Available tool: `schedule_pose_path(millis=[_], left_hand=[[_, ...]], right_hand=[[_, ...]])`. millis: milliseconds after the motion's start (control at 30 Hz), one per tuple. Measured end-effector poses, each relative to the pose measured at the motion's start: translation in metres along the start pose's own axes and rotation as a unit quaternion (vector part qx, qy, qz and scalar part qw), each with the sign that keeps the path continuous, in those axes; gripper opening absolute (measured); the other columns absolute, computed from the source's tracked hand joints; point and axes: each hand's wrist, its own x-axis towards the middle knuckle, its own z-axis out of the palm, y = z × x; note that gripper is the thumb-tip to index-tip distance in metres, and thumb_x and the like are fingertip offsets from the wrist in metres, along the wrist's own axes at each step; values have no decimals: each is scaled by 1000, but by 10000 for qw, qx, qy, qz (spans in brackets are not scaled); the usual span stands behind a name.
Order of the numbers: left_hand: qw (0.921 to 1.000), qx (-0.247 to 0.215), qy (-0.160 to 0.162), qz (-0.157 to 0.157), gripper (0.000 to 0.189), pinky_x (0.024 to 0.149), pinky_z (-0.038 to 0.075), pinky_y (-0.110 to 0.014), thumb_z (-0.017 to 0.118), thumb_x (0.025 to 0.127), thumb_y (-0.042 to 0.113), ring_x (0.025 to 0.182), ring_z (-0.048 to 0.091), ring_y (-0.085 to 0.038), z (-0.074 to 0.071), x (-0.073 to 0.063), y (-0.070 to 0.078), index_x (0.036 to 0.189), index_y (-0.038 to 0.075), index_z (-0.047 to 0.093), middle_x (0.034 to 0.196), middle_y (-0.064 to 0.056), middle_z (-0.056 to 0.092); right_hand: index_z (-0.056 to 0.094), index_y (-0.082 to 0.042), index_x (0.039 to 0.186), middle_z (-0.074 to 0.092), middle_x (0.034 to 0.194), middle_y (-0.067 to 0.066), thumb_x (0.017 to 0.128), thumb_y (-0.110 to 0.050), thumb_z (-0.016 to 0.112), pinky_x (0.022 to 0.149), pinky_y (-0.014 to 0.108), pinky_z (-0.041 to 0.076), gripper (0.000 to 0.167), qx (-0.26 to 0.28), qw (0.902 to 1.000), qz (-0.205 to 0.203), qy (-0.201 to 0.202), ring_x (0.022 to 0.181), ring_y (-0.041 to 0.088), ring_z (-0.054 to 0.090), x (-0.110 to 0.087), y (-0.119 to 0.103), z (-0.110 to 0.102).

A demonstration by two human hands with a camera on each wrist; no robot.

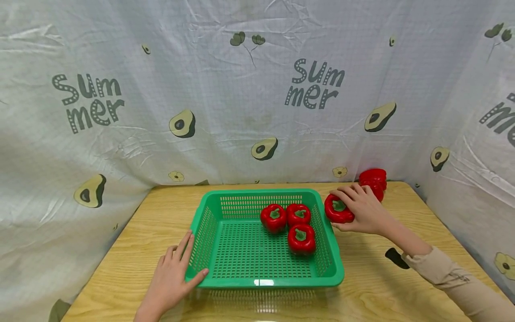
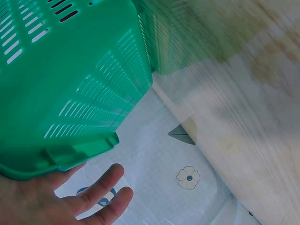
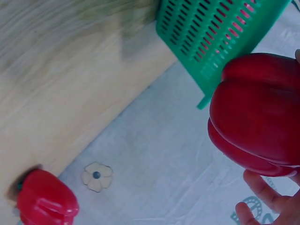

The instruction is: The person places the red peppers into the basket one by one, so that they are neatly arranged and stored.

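Note:
In the head view, a green plastic basket stands on the table with three red bell peppers at its right side. My left hand rests against its front left corner, fingers extended along the rim. The left wrist view shows that hand beside the basket wall. Just outside the right rim, my right hand grips another red bell pepper, its green stem facing the basket. The same pepper looms large in the right wrist view, near the basket.
More red bell peppers lie at the table's back right corner, partly behind my right hand. A small dark object is on the wooden table near the right sleeve. A printed white cloth hangs behind the table.

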Motion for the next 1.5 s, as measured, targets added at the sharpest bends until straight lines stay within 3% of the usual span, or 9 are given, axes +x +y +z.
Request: schedule_pose_path(millis=[400, 767, 1033, 1300, 1500], left_hand=[[10000, 5, -35, -29, 83, 77, 41, -48, 59, 77, 50, 100, 46, -31, -1, 0, 0, 139, 3, 29, 145, -11, 28], [10000, -25, -56, -44, 83, 79, 40, -48, 59, 77, 50, 100, 46, -31, -1, -1, 1, 139, 3, 30, 144, -11, 29], [10000, -14, -38, -28, 83, 78, 41, -48, 59, 77, 50, 100, 46, -30, -1, -2, 2, 139, 3, 30, 144, -11, 29], [10000, -33, -23, -34, 83, 79, 40, -48, 59, 77, 50, 101, 46, -31, -1, -1, 2, 139, 3, 30, 144, -11, 28], [10000, -9, 13, 0, 83, 79, 40, -47, 59, 77, 49, 100, 46, -31, -3, 0, 2, 139, 2, 30, 144, -11, 28]], right_hand=[[53, -4, 110, 52, 105, 11, 73, -68, 48, 77, 44, 33, 74, 376, 9988, -316, -17, 94, 26, 44, 18, -19, -15], [52, -6, 114, 54, 106, 6, 74, -66, 50, 74, 42, 31, 73, 272, 9970, -724, -55, 92, 23, 43, 32, -36, -18], [52, -7, 116, 54, 106, 5, 79, -69, 37, 77, 43, 32, 73, 220, 9946, -1005, -107, 92, 23, 43, 44, -49, -21], [49, -6, 122, 54, 111, 6, 81, -67, 32, 79, 44, 32, 75, 60, 9913, -1244, -431, 95, 24, 43, 57, -60, -19], [46, -9, 126, 52, 116, 4, 80, -61, 44, 83, 45, 33, 70, 58, 9872, -1353, -843, 101, 23, 42, 69, -68, -16]])
